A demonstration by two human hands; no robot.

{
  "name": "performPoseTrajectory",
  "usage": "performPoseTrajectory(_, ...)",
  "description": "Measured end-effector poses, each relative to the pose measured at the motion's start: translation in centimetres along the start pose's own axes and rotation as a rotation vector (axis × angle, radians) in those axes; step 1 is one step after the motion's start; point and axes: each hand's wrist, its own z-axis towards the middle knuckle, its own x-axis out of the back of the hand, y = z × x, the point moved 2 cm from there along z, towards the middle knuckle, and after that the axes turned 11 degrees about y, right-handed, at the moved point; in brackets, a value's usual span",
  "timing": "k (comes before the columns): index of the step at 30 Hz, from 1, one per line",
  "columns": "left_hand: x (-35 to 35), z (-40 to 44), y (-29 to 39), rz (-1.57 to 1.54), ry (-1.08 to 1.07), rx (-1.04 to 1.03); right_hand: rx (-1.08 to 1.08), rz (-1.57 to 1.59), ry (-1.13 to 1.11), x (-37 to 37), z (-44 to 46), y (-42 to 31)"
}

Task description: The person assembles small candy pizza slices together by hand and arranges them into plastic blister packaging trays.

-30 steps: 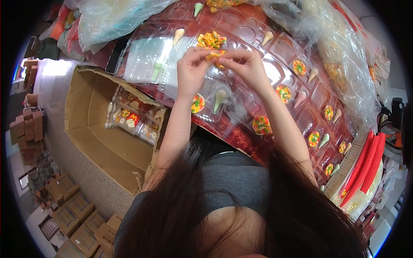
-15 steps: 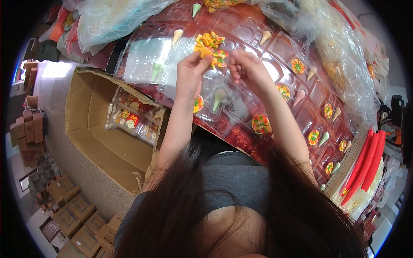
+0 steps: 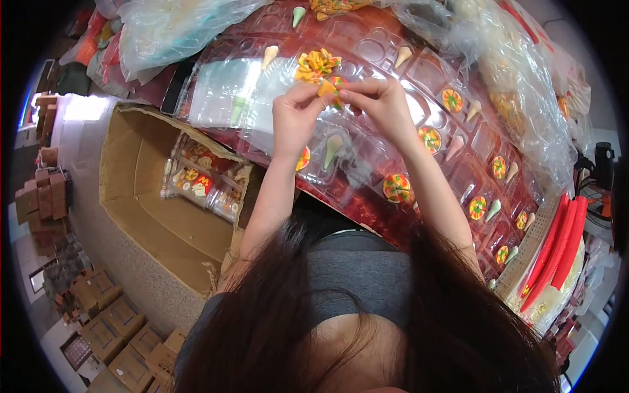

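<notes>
My left hand [image 3: 295, 121] pinches a small orange toy pizza slice [image 3: 326, 88] between thumb and fingers. Close to it on the right, my right hand [image 3: 385, 108] has its thumb and fingertips pressed together; whatever is between them is too small to make out. Just beyond my hands lies a pile of orange and multicoloured toy slices [image 3: 317, 63]. Beneath my hands are clear plastic trays [image 3: 373, 47], some compartments holding round toy pizzas [image 3: 397, 188] and toy ice-cream cones [image 3: 333, 150].
An open cardboard box [image 3: 141, 200] with packaged toy sets [image 3: 200, 183] stands at my left. Clear plastic bags [image 3: 517, 85] sit at the back and right. Red foam-like tubes [image 3: 557, 249] lie on the right, beside a perforated basket edge [image 3: 521, 262]. Stacked cartons [image 3: 118, 327] fill the lower left.
My right hand has come left to meet my left hand, its fingers now pinched together. The orange slice in my left hand has turned and shifted slightly to the right.
</notes>
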Motion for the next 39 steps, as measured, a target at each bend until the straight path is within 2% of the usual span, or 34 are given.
performPoseTrajectory(1, -0.1, -0.1, 0.2, 0.025, -0.011, -0.039, 0.082, -0.113, 0.029, -0.1, -0.1, -0.3)
performPoseTrajectory(7, -0.3, -0.6, 1.7, 0.321, -0.026, -0.157, 0.279, -0.252, 0.117, -0.7, -0.7, -0.4)
performPoseTrajectory(11, -0.8, -1.0, 1.3, 0.073, 0.008, -0.097, 0.170, -0.150, 0.194, -0.3, -0.9, -0.3)
performPoseTrajectory(12, -0.9, -1.1, 1.5, 0.060, 0.017, -0.075, 0.173, -0.150, 0.211, 0.3, -1.1, -0.5)
performPoseTrajectory(14, -1.1, -1.5, 1.9, 0.040, -0.021, -0.056, 0.040, -0.032, 0.183, 2.8, -2.1, -1.2)
performPoseTrajectory(16, -0.7, -1.5, 1.1, 0.084, 0.046, 0.086, -0.079, 0.086, 0.208, 6.6, -4.5, -2.4)
performPoseTrajectory(17, -0.2, -1.2, 0.1, 0.117, 0.019, 0.074, -0.115, 0.113, 0.233, 8.9, -6.7, -3.7)
performPoseTrajectory(18, -0.3, -1.0, -0.2, 0.179, -0.020, 0.031, -0.154, 0.137, 0.273, 11.4, -9.5, -4.6)
performPoseTrajectory(19, -0.4, -1.0, -0.4, 0.169, -0.027, 0.061, -0.084, 0.162, 0.287, 14.3, -12.7, -5.0)
performPoseTrajectory(21, -0.5, -0.4, -1.8, 0.129, -0.038, 0.101, -0.031, 0.062, 0.511, 19.8, -21.4, -8.1)
performPoseTrajectory(23, -0.9, 0.4, -3.0, 0.072, -0.139, 0.123, 0.052, -0.101, 0.708, 23.1, -32.3, -11.7)
performPoseTrajectory(25, -1.4, 0.9, -3.8, 0.020, -0.201, 0.127, 0.025, -0.144, 1.336, 24.1, -46.1, -13.4)
performPoseTrajectory(28, -2.3, 0.8, -3.8, 0.007, -0.279, 0.266, 0.443, -0.070, 1.477, 24.6, -63.8, -11.2)
performPoseTrajectory(29, -2.6, 0.8, -3.7, 0.004, -0.299, 0.270, 0.443, -0.079, 1.496, 24.6, -67.9, -9.0)
performPoseTrajectory(31, -2.8, 0.6, -3.1, -0.066, -0.340, 0.312, 0.547, 0.371, 1.664, 24.9, -74.2, -2.6)
performPoseTrajectory(32, -3.1, 0.1, -2.6, -0.061, -0.344, 0.313, 0.407, 0.342, 1.876, 26.0, -75.5, 1.4)
performPoseTrajectory(33, -3.5, -0.3, -2.0, -0.056, -0.352, 0.304, 0.060, 0.220, 2.049, 26.3, -72.0, 3.0)
performPoseTrajectory(34, -3.9, -0.7, -1.3, -0.050, -0.362, 0.293, -0.286, 0.076, 2.115, 26.8, -70.0, 5.5)
performPoseTrajectory(36, -4.1, -1.6, -0.4, -0.038, -0.367, 0.274, -0.971, -0.493, 1.997, 28.3, -70.0, 10.4)
performPoseTrajectory(37, -3.8, -2.1, -0.2, -0.034, -0.357, 0.270, -1.227, -0.724, 1.896, 29.2, -70.7, 12.2)
performPoseTrajectory(39, -3.0, -2.2, 0.0, -0.039, -0.339, 0.257, -1.456, -0.886, 1.806, 30.0, -71.9, 14.5)
